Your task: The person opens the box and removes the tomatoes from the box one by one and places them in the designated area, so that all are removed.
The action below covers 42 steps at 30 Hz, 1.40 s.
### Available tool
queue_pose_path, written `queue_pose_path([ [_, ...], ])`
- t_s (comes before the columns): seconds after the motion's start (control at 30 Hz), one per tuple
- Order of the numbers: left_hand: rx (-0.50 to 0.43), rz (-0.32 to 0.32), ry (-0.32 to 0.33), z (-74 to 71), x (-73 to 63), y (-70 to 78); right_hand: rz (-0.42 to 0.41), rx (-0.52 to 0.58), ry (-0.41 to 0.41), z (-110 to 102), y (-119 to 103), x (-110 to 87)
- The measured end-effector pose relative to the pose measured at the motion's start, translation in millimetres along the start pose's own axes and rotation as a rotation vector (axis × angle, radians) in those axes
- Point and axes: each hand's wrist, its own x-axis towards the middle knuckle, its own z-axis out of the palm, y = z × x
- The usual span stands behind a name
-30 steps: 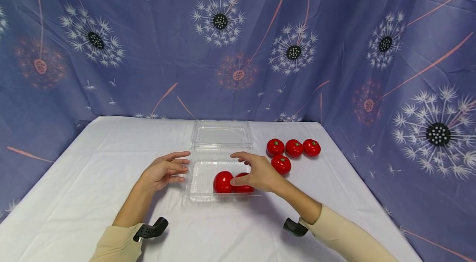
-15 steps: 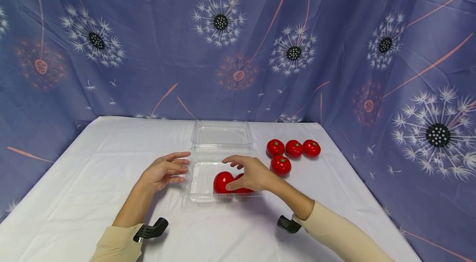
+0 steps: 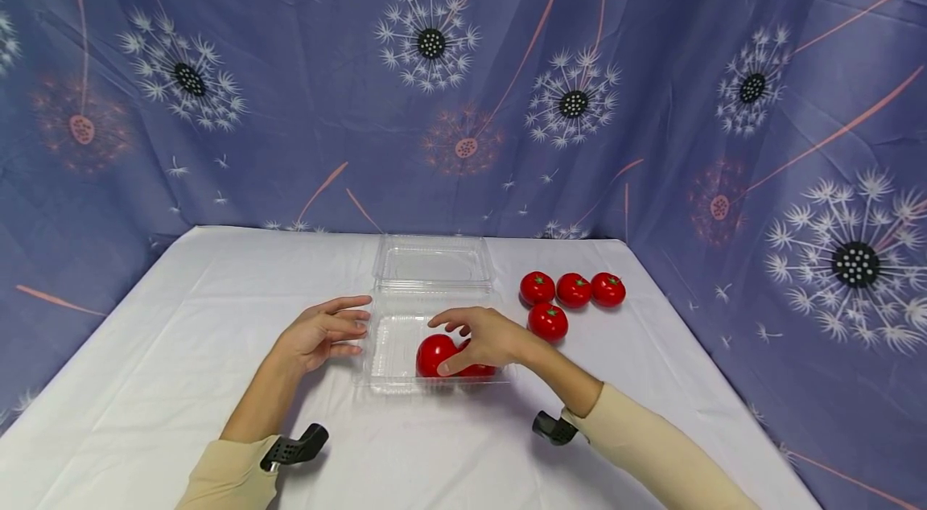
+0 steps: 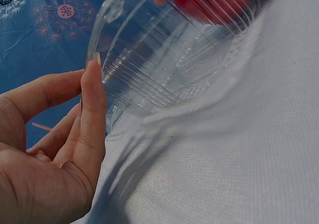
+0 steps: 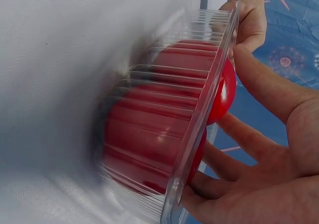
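A clear plastic clamshell box (image 3: 394, 345) lies on the white cloth with its lid folded back. Inside its front right part are two red tomatoes, the left tomato (image 3: 434, 355) in plain sight and the right tomato (image 3: 479, 371) partly covered by my right hand (image 3: 492, 337). That hand is over them, fingers loosely bent; its thumb overlaps the left tomato in the head view. My left hand (image 3: 315, 337) is beside the box's left wall, its fingertips right at the rim (image 4: 93, 45) in the left wrist view.
Several more tomatoes sit on the cloth right of the box, the nearest tomato (image 3: 547, 322) in front of a short row. The open lid (image 3: 433, 262) lies behind the box. A blue dandelion-print curtain (image 3: 311, 92) closes off the back and sides.
My right hand has shifted a little left and its thumb has come over the front of the left tomato. My left hand and the box have stayed put.
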Motion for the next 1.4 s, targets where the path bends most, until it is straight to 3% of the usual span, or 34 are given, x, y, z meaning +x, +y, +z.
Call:
queue_pose_path([
  [0.47,0.000,0.007,-0.001,0.9,-0.9,0.3,0.038,0.025,-0.080,0.1,5.9,8.1],
  [1.0,-0.005,0.009,-0.002,1.7,-1.4,0.8,0.088,0.046,-0.090,2.7,8.5,8.8],
  [1.4,-0.008,0.002,-0.001,1.8,-1.2,0.9,0.096,0.037,-0.149,2.6,8.0,10.4],
])
